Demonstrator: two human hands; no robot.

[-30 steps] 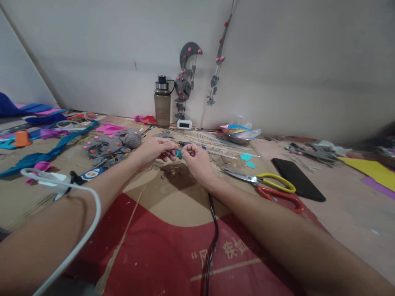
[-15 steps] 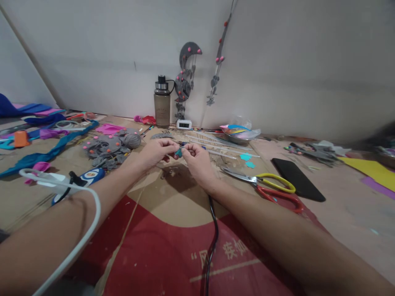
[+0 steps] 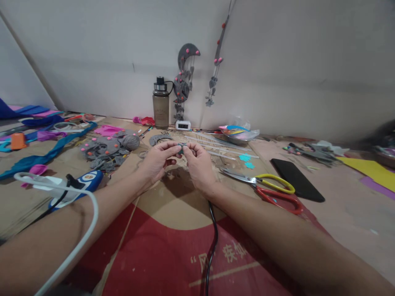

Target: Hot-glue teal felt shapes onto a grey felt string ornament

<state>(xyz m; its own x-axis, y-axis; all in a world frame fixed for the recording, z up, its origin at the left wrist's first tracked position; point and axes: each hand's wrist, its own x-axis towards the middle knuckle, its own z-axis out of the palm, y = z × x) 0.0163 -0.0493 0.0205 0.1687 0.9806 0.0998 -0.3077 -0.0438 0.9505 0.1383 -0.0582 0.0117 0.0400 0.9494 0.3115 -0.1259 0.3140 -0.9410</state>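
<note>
Both hands meet above the cardboard (image 3: pixel 173 213) in the middle of the view. A small teal piece (image 3: pixel 181 149), perhaps felt, is pinched between them and mostly covered by fingertips. My left hand (image 3: pixel 160 159) is closed, thumb and forefinger on its left side. From the other side my right hand (image 3: pixel 199 164) pinches it too. Just right of the hands lie two turquoise flower-shaped cutouts (image 3: pixel 245 158) and several clear sticks (image 3: pixel 220 154). Scissors (image 3: pixel 256 180) with one yellow and one red handle lie near my right wrist. Behind my left hand is a grey crescent piece (image 3: pixel 159 139).
A grey felt pile with a yarn ball (image 3: pixel 130 141) lies left. At the wall stand a bottle (image 3: pixel 161 109) and a small clock (image 3: pixel 183 125). A black phone (image 3: pixel 296 179) lies right. A white cable (image 3: pixel 92 222) arches over my left forearm; grey garlands (image 3: pixel 187 57) hang behind.
My fingers have closed further over the teal piece, so less of it shows. The left hand has shifted slightly and the view has moved a little.
</note>
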